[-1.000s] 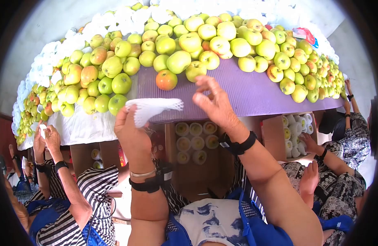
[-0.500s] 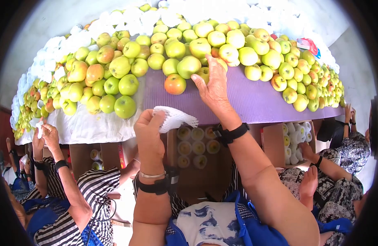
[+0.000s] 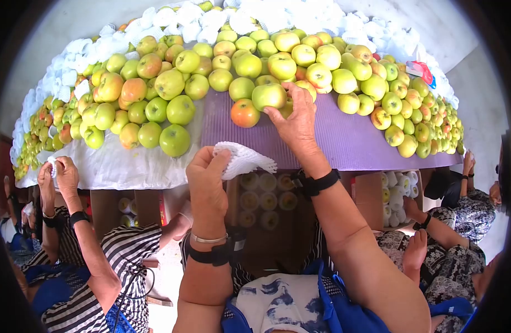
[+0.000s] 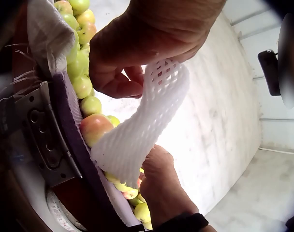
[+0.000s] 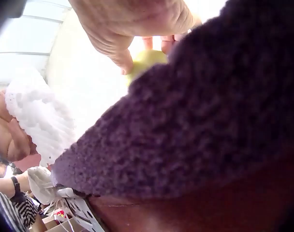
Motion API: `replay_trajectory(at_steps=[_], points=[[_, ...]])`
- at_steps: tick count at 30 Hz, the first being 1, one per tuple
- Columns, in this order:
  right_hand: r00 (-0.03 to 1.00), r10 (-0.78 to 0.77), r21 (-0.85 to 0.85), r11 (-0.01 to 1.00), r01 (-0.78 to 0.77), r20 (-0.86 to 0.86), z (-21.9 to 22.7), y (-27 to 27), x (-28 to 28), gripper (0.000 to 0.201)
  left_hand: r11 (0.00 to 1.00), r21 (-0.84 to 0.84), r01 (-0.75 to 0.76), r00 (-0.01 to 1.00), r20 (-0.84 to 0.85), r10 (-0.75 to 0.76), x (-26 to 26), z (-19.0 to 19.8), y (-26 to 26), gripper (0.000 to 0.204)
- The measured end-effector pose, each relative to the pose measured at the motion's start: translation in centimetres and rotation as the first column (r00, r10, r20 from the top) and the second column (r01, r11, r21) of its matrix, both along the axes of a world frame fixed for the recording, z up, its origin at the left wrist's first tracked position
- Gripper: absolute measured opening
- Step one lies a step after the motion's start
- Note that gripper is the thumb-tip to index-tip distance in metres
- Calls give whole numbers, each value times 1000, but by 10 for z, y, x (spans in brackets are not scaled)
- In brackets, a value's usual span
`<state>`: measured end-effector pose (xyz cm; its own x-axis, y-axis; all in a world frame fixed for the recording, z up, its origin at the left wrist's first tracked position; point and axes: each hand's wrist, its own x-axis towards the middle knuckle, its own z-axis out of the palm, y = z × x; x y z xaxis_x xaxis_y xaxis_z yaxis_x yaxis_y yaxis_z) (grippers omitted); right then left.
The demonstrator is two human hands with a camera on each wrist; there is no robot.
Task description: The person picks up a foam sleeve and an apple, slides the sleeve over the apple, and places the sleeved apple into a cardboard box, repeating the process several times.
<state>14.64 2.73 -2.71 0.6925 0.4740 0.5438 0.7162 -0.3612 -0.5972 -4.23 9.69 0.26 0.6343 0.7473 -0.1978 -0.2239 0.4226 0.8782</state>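
Note:
In the head view my left hand (image 3: pixel 208 180) pinches a white foam net sleeve (image 3: pixel 241 160) between thumb and fingers, in front of the purple table edge. The sleeve hangs limp and flared, its mesh plain in the left wrist view. My right hand (image 3: pixel 301 122) is at the front of the apple pile, thumb and fingers curled round a yellow-green apple (image 5: pixel 148 60); in the head view the hand partly hides that apple. Close to the thumb lie a larger green apple (image 3: pixel 268 96) and a red-orange apple (image 3: pixel 245 113).
Yellow-green apples (image 3: pixel 169 83) are heaped along the table, with white foam sleeves (image 3: pixel 194 16) piled behind. Below the purple ribbed cover (image 3: pixel 344 136) stands a carton holding several sleeved apples (image 3: pixel 266 200). Another carton (image 3: pixel 369 194) stands right. People work at both sides.
My right hand has reached forward to the pile and closed round an apple. The left hand has moved right and slightly lower with the foam sleeve.

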Motion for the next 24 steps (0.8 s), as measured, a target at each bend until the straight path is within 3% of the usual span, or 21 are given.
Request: replay_trajectory(at_steps=[12, 16, 17, 19, 22, 24], points=[[999, 11, -67, 998, -14, -40, 8, -4, -8, 65, 997, -20, 69, 998, 3, -69, 4, 2, -8, 6], [996, 66, 33, 997, -65, -57, 17, -11, -6, 63, 998, -3, 60, 998, -8, -60, 5, 3, -6, 7], [963, 164, 206, 971, -119, -216, 22, -13, -6, 63, 1000, 3, 30, 1000, -9, -30, 4, 2, -4, 8], [798, 407, 539, 833, -124, -445, 34, -18, -9, 64, 996, 40, -81, 997, -12, 81, 4, 3, -2, 9], [509, 633, 731, 682, -9, -584, 35, -34, 5, 64, 941, 124, -316, 948, -9, 319, 3, 5, 1, 10], [306, 761, 811, 580, 74, -572, 30, -44, 15, 59, 898, 193, -396, 913, -16, 407, 5, 11, 0, 10]])
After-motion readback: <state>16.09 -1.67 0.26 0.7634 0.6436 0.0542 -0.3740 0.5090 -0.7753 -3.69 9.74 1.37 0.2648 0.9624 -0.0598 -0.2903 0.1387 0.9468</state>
